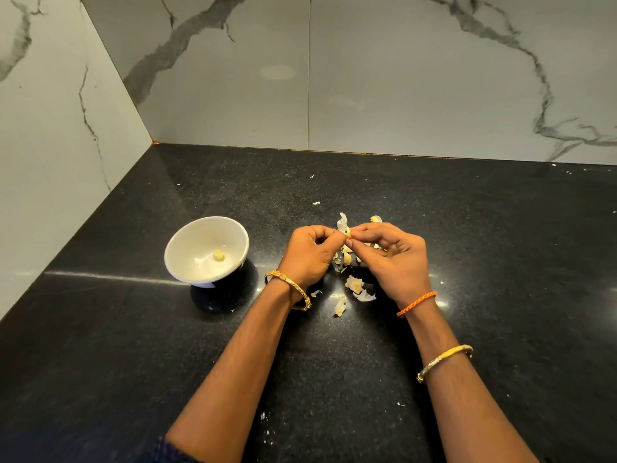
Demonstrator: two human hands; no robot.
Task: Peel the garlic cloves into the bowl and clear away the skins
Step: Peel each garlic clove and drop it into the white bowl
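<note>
Both hands meet above the black table, and the garlic clove sits right between them, pinched at the fingertips. The left hand has a narrow grip, thumb and forefinger curled onto the clove's left side. The right hand pinches the clove's right side with thumb and forefinger, its other fingers loosely bent below. A thin, papery white flap of skin stands up from the clove just above the fingertips.

To the left of the hands, near but apart, stands 1 round white bowl, smooth and glossy, on a dark base. Inside it lies 1 pale yellow peeled clove, small and lumpy, near the bottom.

Loose skins lie scattered on the table under and just in front of the hands: dry, curled, white to straw-coloured flakes. About 4 larger pieces show near the wrists, with more partly hidden under the hands and tiny flecks spread wider.

The table is polished speckled stone with a bright reflected line. Grey-veined marble tiles form the 2 walls behind it.

The left wrist carries 1 gold bangle; the right arm carries 1 orange braided thread and 1 gold bangle farther up.
</note>
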